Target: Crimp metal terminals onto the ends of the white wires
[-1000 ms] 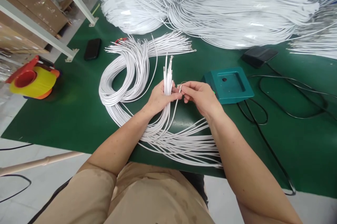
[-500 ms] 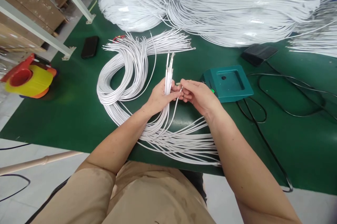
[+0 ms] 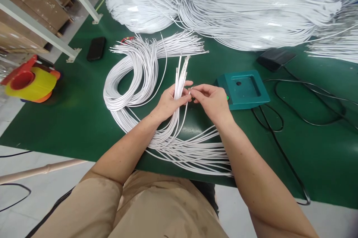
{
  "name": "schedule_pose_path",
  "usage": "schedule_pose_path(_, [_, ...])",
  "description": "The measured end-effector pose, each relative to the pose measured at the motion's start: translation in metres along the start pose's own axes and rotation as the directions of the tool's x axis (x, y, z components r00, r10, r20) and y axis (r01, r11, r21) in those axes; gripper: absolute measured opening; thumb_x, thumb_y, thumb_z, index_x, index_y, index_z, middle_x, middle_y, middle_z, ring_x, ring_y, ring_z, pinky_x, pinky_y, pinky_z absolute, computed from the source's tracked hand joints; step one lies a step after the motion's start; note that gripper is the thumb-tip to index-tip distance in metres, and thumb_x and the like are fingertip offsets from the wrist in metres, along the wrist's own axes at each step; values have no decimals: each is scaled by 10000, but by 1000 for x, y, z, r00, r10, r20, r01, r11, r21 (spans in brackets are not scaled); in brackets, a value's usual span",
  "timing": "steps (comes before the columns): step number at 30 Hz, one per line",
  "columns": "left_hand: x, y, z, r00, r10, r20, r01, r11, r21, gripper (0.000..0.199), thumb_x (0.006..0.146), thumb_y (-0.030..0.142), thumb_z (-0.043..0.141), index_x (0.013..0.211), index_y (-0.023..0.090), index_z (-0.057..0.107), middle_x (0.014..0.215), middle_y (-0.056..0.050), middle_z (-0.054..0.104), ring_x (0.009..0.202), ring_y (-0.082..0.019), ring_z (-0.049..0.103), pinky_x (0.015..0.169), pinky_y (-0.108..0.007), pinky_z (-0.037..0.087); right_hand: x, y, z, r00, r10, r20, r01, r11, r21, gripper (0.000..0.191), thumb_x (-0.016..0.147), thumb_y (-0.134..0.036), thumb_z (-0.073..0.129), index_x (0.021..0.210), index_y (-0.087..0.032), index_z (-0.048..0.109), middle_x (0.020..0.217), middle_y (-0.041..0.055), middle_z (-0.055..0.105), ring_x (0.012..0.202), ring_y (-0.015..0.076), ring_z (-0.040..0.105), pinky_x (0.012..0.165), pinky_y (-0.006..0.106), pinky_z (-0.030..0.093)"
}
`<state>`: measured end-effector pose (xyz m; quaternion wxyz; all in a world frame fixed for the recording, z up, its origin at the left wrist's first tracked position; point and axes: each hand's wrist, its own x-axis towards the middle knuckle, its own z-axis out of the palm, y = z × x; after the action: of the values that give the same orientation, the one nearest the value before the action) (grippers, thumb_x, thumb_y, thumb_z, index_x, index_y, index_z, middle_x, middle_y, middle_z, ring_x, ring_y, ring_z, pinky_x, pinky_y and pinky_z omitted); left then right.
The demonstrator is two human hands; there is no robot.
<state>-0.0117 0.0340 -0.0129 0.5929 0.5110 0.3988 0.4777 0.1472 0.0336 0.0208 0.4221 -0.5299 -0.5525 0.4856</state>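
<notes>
My left hand [image 3: 169,99] is closed around a bunch of white cables [image 3: 180,81], whose ends stick up above the fist. A single white cable [image 3: 185,113] stands apart from the bunch and rises to the left thumb. At its tip, my right hand [image 3: 211,100] pinches the cable's end between thumb and fingertips. Below the hands, more white cables [image 3: 190,152] fan out to the right under my right forearm. On the left lies a looped bundle of white cables [image 3: 112,89], its cut ends spread beyond my left hand.
Big heaps of white cable [image 3: 251,10] fill the back of the green table [image 3: 69,119]. A teal device [image 3: 243,89] with black cords stands right of my right hand. A black box [image 3: 275,58], a dark flat object [image 3: 96,48] and a yellow-and-red tape dispenser [image 3: 32,81] lie farther out.
My right hand has turned, and its fingertips are now at the single cable's tip. The bunch's ends have spread slightly in my left hand, and a left finger now stretches out.
</notes>
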Motion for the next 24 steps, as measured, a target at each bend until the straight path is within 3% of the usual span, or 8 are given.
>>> schedule_pose_path(3, [1, 3, 1, 996, -83, 13, 84, 992, -92, 388, 736, 259, 779, 1104, 196, 672, 811, 8, 648, 738, -94, 630, 693, -225, 505, 0, 6, 2, 967, -252, -47, 220, 910, -351, 136, 855, -186, 570, 751, -178, 658, 725, 14, 655, 649, 139, 562, 666, 285, 435])
schedule_pose_path(6, [1, 7, 2, 985, -172, 6, 170, 965, -198, 386, 695, 219, 798, 1059, 168, 677, 794, 9, 651, 682, -76, 620, 687, -224, 504, 0, 9, 1, 855, -509, 102, 442, 610, -657, 236, 929, -167, 455, 770, -165, 629, 811, 69, 635, 733, 172, 546, 679, 299, 408])
schedule_pose_path(9, [3, 6, 0, 981, -194, 1, 189, 955, -227, 385, 681, 180, 798, 1043, 151, 672, 761, 25, 633, 626, -53, 599, 700, -229, 512, 3, 8, -4, 766, -552, 328, 551, 304, -777, 313, 978, -187, 365, 827, -157, 638, 868, 107, 640, 809, 214, 538, 720, 331, 398])
schedule_pose_path(11, [5, 3, -2, 986, -166, -18, 159, 966, -205, 389, 684, 168, 794, 1050, 153, 663, 758, 35, 624, 621, -49, 601, 750, -251, 528, 6, 5, -9, 767, -530, 361, 530, 207, -822, 289, 972, -185, 371, 904, -159, 650, 919, 113, 663, 863, 242, 540, 769, 361, 395])
schedule_pose_path(14, [7, -2, -6, 991, -117, -66, 108, 986, -129, 379, 690, 175, 788, 1044, 156, 653, 752, 40, 624, 640, -65, 629, 784, -276, 538, 12, 3, -17, 809, -508, 296, 428, 162, -889, 251, 922, -137, 424, 1034, -154, 647, 1043, 134, 692, 995, 286, 542, 909, 431, 368])
schedule_pose_path(18, [10, -3, -6, 984, -110, -137, 110, 994, -10, 350, 693, 178, 769, 1021, 144, 650, 752, 29, 643, 667, -97, 668, 754, -277, 548, 19, 5, -24, 862, -385, 329, 408, 143, -902, 232, 872, -81, 447, 923, -145, 664, 855, 121, 719, 898, 267, 581, 964, 438, 367])
schedule_pose_path(24, [13, -2, -3, 976, -100, -195, 124, 986, 112, 335, 684, 170, 747, 1002, 135, 649, 761, 12, 666, 679, -130, 695, 724, -277, 559, 22, 9, -27, 848, -384, 365, 442, 134, -887, 248, 831, -61, 474, 954, -138, 675, 827, 129, 697, 878, 267, 572, 898, 415, 422])
